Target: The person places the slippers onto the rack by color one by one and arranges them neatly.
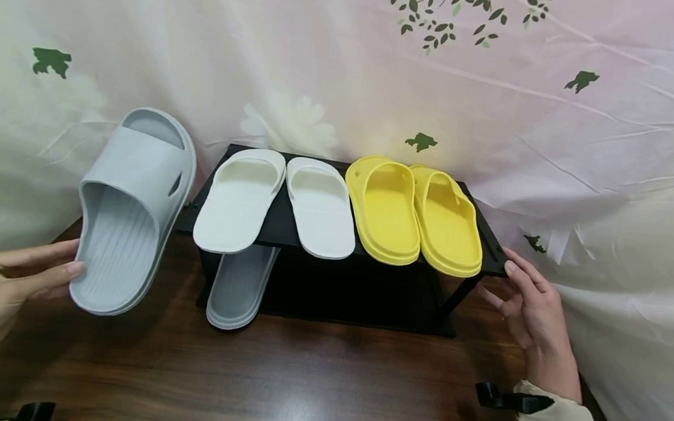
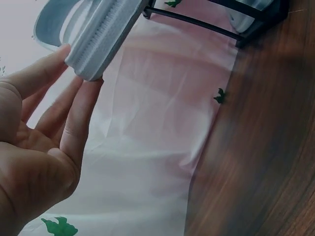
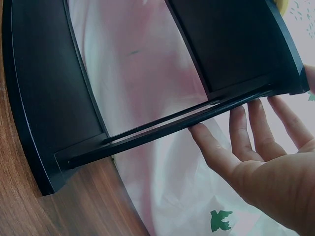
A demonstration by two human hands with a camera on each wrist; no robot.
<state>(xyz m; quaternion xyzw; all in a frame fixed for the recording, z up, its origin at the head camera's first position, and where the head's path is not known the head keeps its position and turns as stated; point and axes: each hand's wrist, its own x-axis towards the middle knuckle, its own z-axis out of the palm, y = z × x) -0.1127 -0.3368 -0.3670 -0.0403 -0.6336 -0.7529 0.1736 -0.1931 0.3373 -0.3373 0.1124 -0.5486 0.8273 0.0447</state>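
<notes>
A grey slide slipper [image 1: 116, 214] hangs tilted at the left of the rack, toe end up. My left hand [image 1: 11, 289] pinches its heel edge between thumb and fingertips; the left wrist view shows the ribbed side of the same slipper [image 2: 101, 42]. At the other side, my right hand [image 1: 535, 316] rests its spread fingertips against the right end of a black two-tier shoe rack [image 1: 280, 223]. In the right wrist view those fingers [image 3: 214, 147] touch the end bar, nearly straight.
White slippers [image 1: 319, 209] and yellow slippers [image 1: 392, 214] stand paired on the top shelf. Another grey slipper [image 1: 240, 288] lies on the lower shelf at the left, partly hidden. A pale patterned cloth [image 1: 324, 59] hangs behind, and the wooden surface [image 1: 302, 377] spreads in front.
</notes>
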